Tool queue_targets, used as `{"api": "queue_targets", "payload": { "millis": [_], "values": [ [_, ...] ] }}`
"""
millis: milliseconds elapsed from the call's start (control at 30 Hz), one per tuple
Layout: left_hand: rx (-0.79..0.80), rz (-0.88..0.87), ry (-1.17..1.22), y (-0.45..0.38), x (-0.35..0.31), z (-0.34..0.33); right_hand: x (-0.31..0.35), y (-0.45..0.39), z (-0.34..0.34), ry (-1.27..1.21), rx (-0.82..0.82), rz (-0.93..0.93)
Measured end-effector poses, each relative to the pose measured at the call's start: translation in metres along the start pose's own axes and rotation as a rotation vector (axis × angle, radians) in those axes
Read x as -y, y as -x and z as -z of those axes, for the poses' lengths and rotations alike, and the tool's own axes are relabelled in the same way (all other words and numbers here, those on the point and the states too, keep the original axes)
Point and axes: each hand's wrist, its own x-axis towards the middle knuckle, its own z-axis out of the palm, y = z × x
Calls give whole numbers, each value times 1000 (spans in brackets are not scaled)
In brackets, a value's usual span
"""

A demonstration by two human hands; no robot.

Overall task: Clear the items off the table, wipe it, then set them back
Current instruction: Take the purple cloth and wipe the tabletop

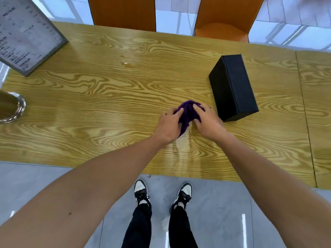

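We press both our left hand (171,120) and right hand (206,119), fingers curled, onto the bunched purple cloth (188,111) mid-table (89,104); the tall black rectangular box (232,86) stands at two o'clock, nearest the right hand.
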Motion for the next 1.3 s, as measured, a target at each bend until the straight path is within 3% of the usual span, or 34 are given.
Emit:
{"api": "queue_targets", "payload": {
  "millis": [333, 700, 933, 1000, 1100, 1300],
  "values": [
    [101, -9, -126, 58, -31, -7, 6, 71, -18, -40, 26, -20],
    [188, 75, -39, 161, -43, -43, 13, 173, -64, -95, 89, -86],
    [229, 126, 133, 189, -20, -52, 20, 199, -68, -260, 161, -149],
    [226, 168, 207, 189, -15, -47, 22, 193, -52, -408, 160, -191],
    [175, 190, 323, 168, -21, -31, 12, 167, -18, -581, 22, -256],
    [-46, 186, 409, 72, -49, -13, -33, 100, 22, -536, -137, -302]
  ]
}}
